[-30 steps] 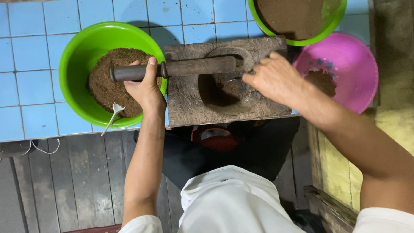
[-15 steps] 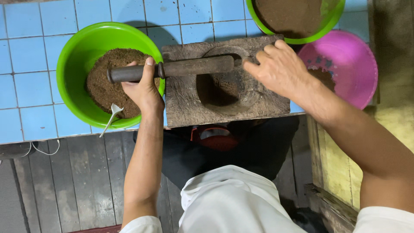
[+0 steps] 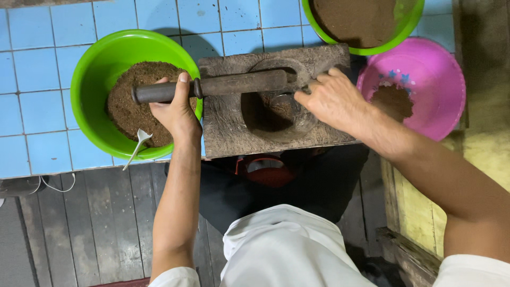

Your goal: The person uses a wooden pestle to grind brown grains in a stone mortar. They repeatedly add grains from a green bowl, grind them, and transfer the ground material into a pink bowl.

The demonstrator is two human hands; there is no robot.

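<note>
The left hand (image 3: pixel 178 114) is clenched around the dark handle of a long pestle (image 3: pixel 212 87), which lies sideways across a worn wooden block (image 3: pixel 228 138) with a round hollow carved into it. The thick end of the pestle reaches over the hollow's far rim, while the handle end sticks out past the thumb, above a green bowl (image 3: pixel 87 79) of coarse brown grounds just beneath that hand. A white spoon (image 3: pixel 137 146) leans on the bowl's near rim, close by the wrist. The right hand (image 3: pixel 332 101) is curled at the hollow's right edge, its fingertips dipping toward the dark material inside; whether they actually pinch anything I cannot tell, since the fingers hide it. Beyond that hand's knuckles sits a pink bowl (image 3: pixel 441 85) with a small heap of brown powder, and farther off, a second green bowl (image 3: pixel 409 24) filled with finer powder. The step in hand looks like tending the hollow's contents between bouts of pounding, with the pestle parked out of the way. The next move likely calls for clearing the fingers from the hollow before the pestle is swung upright.
</note>
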